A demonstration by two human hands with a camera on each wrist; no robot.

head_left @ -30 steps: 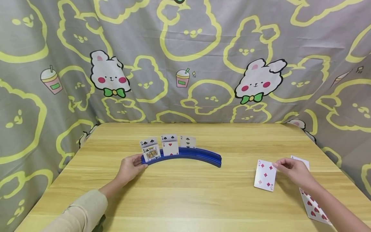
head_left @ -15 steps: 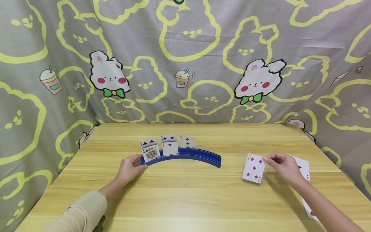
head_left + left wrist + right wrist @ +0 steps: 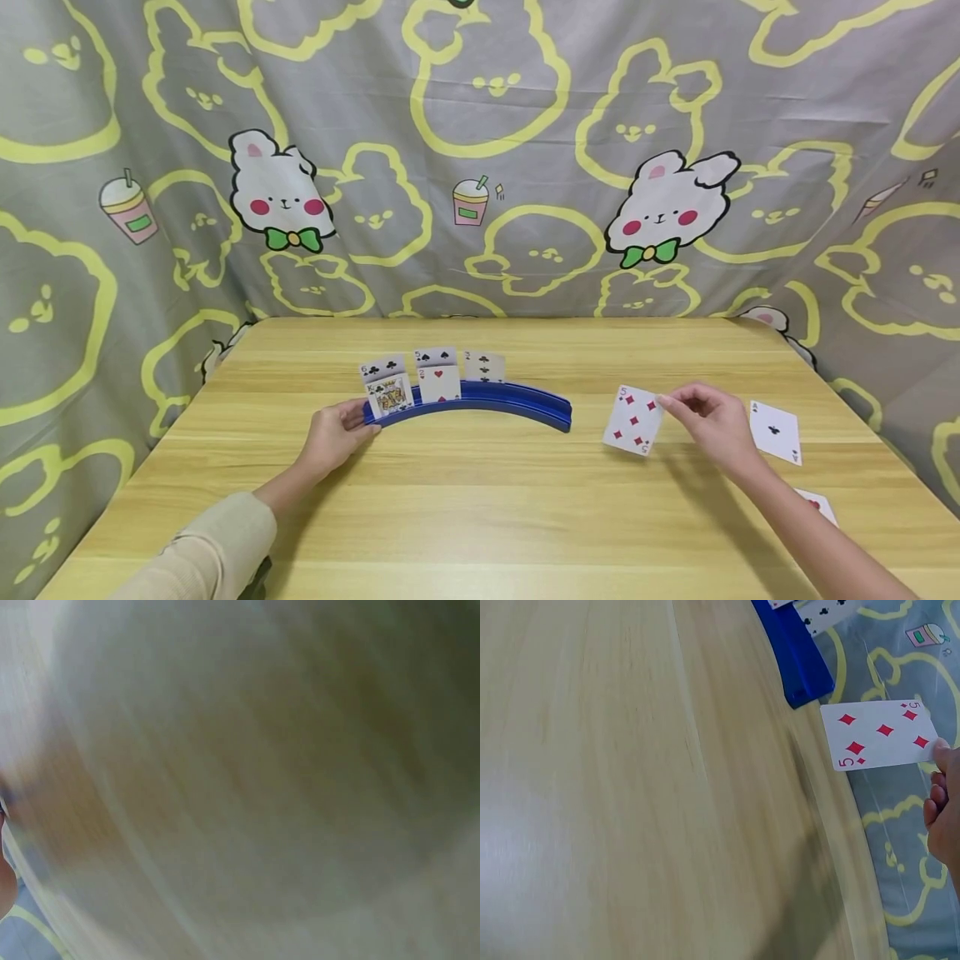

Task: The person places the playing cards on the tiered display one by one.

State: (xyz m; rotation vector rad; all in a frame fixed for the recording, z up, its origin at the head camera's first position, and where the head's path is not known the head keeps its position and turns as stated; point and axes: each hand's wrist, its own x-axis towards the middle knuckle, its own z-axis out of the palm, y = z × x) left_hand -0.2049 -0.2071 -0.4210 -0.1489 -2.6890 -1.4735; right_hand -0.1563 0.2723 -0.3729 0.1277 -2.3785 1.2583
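My left hand grips the left end of a blue curved card holder, thumb in front and fingers behind. At the holder's left, a king of clubs stands before a six of clubs. Beside them a two of hearts overlaps a five of spades, and a three of clubs stands in the rear slot. To the holder's right, my right hand pinches a five of diamonds by its upper right corner, face toward me, raised over the table.
An ace of clubs lies face up on the wooden table at the right. Nearer me, a hearts card is mostly hidden under my right forearm. A patterned curtain hangs behind the table.
My right hand has carried the five of diamonds left and upward toward the holder, uncovering the ace of clubs. My left hand and the holder stay in place.
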